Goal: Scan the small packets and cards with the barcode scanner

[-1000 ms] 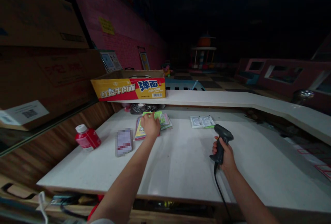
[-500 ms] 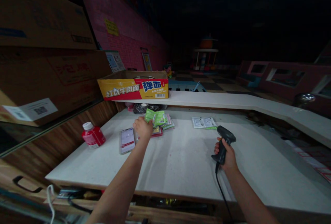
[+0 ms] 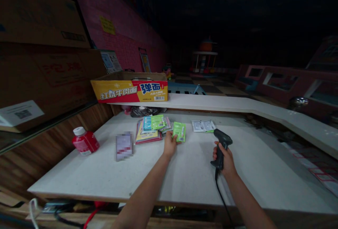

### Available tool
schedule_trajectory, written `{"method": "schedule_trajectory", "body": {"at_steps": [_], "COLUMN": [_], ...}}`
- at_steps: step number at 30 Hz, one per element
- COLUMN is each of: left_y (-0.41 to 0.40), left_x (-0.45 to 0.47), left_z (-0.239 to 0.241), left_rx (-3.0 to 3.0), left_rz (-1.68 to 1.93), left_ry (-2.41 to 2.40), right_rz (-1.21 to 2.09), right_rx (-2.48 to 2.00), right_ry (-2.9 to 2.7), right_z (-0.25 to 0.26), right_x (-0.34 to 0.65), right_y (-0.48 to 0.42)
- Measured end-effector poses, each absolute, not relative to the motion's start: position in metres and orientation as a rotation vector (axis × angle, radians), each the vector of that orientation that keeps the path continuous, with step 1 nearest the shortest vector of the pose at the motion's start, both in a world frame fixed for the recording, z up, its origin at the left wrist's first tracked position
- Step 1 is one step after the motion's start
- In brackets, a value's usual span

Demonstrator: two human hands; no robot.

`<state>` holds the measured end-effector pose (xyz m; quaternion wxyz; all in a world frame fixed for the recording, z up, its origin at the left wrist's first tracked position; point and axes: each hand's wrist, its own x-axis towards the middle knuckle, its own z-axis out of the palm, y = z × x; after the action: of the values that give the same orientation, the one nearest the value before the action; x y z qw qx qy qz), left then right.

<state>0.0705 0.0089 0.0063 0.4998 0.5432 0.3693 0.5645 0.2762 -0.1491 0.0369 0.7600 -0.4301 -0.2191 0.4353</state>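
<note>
Between the fingers of my left hand [image 3: 170, 143] is a small green packet [image 3: 180, 131], its printed side with a barcode facing up. My right hand [image 3: 227, 158] grips the handle of a black barcode scanner [image 3: 221, 146], whose head points up and forward and whose cable hangs down over the table's front edge. Left of my left hand lies a pile of flat packets: a green packet [image 3: 157, 122] and a blue one [image 3: 146, 123] on top of a yellow packet [image 3: 148, 136]. Beyond the scanner, white packets [image 3: 202, 126] lie flat with a bit of green beneath.
A phone [image 3: 124, 146], partly blurred, and a red bottle with a white cap [image 3: 86, 141] stand on the white table [image 3: 190, 179]. A yellow and red carton [image 3: 129, 90] sits on the raised ledge [image 3: 224, 101]. Large cardboard boxes [image 3: 52, 70] fill the left side.
My left hand has moved right from the pile, carrying a green packet off it, and the pile now shows more fully. The scanner stays in my right hand. The view has shifted slightly.
</note>
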Motion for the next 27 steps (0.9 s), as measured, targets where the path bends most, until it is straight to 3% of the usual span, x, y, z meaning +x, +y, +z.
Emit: {"method": "schedule_trajectory", "body": {"at_steps": [13, 27], "left_y": [0.012, 0.015], "left_x": [0.067, 0.067], "left_z": [0.003, 0.002], "left_rx": [1.281, 1.346], "left_rz": [1.358, 1.409], "left_ry": [0.939, 1.035], "right_rz": [1.172, 1.189], "right_rx": [-1.147, -1.231], "right_ry": [-0.710, -0.760], "right_z": [0.060, 0.079], "right_x": [0.240, 0.205], "right_y": [-0.175, -0.200]}}
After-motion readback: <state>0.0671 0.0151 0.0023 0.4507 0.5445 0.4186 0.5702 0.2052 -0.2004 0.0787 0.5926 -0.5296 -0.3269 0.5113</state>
